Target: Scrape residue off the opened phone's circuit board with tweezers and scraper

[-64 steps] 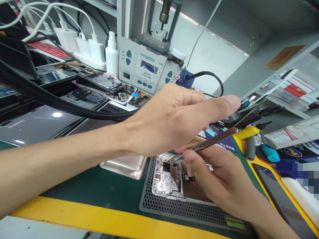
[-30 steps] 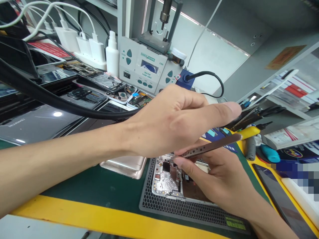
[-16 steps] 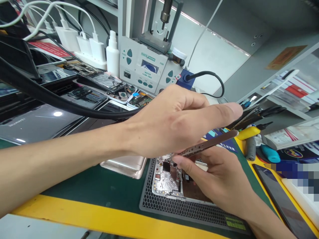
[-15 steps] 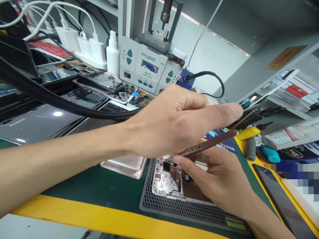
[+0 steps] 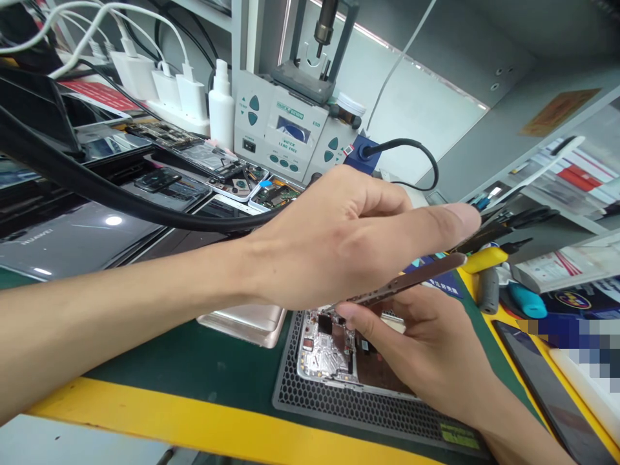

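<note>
Reaching across from the left, my left hand point(image 5: 339, 239) hovers over the work, thumb stretched to the right and the other fingers curled down out of sight; what they hold, if anything, is hidden. A thick black hose point(image 5: 194, 219) runs behind it. Below, my right hand point(image 5: 421, 342) pinches brown tweezers point(image 5: 411, 278) between thumb and fingers, their thin end pointing left. Under both hands lies an opened phone point(image 5: 324, 355) with its metal-shielded inside facing up, partly covered by the right hand. The phone rests on a dark honeycomb-patterned mat point(image 5: 310, 400).
A gold phone shell point(image 5: 247, 326) lies left of the mat. More phones point(image 5: 58, 239) and opened phone parts point(image 5: 276, 194) crowd the left. Behind stand a hot air station point(image 5: 285, 129) and a white spray bottle point(image 5: 221, 106). A dark phone point(image 5: 537, 381) lies at right.
The view has shifted slightly. My left thumb reaches a little farther right. My right hand keeps its pinch on the tweezers over the phone.
</note>
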A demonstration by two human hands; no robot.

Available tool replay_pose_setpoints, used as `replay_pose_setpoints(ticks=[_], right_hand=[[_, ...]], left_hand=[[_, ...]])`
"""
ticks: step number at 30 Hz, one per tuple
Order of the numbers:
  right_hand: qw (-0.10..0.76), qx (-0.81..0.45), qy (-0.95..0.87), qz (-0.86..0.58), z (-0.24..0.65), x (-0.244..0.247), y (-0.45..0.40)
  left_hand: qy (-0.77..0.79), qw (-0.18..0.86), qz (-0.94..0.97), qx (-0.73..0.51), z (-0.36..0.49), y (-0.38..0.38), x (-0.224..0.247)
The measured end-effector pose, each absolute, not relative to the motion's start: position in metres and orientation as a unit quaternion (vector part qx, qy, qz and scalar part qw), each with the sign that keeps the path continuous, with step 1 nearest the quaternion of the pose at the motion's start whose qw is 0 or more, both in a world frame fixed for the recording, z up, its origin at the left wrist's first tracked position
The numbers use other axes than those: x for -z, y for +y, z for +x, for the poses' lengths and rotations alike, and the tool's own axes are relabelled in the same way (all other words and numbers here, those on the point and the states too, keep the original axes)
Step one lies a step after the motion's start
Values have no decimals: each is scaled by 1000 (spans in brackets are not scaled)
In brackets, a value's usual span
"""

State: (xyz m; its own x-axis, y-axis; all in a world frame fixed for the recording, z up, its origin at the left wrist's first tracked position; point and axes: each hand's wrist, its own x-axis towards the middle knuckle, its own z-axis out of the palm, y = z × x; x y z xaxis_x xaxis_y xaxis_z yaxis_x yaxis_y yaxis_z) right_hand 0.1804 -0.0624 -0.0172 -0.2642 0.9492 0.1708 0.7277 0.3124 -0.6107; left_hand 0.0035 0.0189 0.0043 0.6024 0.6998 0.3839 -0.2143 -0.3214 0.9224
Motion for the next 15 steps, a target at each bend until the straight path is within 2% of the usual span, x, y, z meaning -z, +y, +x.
replay_pose_setpoints(ticks=[15], right_hand=[[261, -202, -771, -545, 178, 15, -60]], left_hand=[[158, 568, 711, -383, 1, 16, -3]])
